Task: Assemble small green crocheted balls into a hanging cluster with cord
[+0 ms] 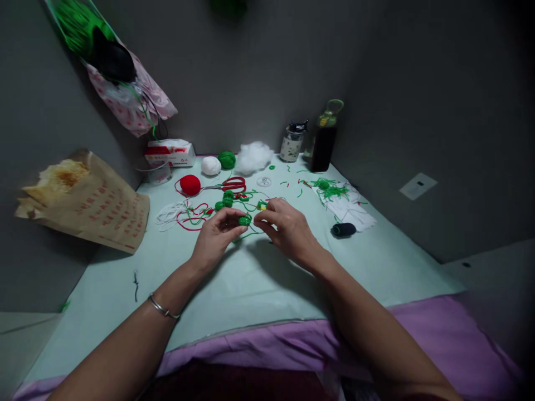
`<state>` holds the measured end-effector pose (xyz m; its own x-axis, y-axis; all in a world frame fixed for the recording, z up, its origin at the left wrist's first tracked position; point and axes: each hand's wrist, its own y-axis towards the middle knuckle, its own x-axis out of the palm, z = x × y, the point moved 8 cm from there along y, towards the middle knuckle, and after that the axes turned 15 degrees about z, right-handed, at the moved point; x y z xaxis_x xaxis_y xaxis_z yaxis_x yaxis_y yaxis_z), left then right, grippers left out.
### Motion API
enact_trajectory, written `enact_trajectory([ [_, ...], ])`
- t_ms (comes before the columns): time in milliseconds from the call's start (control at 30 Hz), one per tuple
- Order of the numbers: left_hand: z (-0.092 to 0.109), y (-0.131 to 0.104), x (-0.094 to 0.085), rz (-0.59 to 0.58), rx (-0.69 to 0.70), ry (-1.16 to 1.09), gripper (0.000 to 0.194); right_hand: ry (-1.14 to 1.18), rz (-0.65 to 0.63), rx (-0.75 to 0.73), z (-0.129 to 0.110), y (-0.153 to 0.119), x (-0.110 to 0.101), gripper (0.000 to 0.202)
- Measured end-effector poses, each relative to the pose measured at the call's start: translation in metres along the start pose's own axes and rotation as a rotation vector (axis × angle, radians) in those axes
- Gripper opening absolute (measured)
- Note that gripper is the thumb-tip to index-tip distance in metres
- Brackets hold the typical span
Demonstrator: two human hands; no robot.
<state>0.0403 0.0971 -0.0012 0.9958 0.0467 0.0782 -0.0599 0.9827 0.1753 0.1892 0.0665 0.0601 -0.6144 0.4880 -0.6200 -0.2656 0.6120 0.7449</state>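
Observation:
Near the middle of the table, my left hand (pixel 215 235) pinches a small green yarn piece (pixel 244 220) between thumb and fingers. Just to its right, my right hand (pixel 288 229) has its fingers pressed together; what they hold is too small to make out. Green yarn trails on the table below the piece. Behind my left hand lie green yarn balls (pixel 228 197), and loose white yarn (pixel 169 216) is spread to its left. Red-handled scissors (pixel 234 184) rest beside a red yarn ball (pixel 190 185).
At the back stand a tissue box (pixel 181 153), white stuffing (pixel 253 157), a jar (pixel 291 146) and a dark bottle (pixel 324 146). A paper food bag (pixel 106 209) is at the left. A black spool (pixel 343 229) and white paper with green scraps lie right.

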Motion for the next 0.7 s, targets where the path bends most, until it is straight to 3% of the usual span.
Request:
enact_trajectory([
  [133, -0.002, -0.002, 0.0, -0.007, -0.032, -0.007, 0.027, 0.131, -0.029, 0.131, 0.007, 0.0, 0.005, 0.006],
  [367, 0.002, -0.005, 0.001, 0.013, -0.024, -0.004, 0.03, 0.311, -0.064, 0.295, 0.012, -0.003, 0.013, 0.008],
  [700, 0.003, -0.001, -0.004, 0.051, -0.032, 0.003, 0.029, 0.463, -0.129, 0.337, 0.015, -0.001, 0.008, 0.018],
])
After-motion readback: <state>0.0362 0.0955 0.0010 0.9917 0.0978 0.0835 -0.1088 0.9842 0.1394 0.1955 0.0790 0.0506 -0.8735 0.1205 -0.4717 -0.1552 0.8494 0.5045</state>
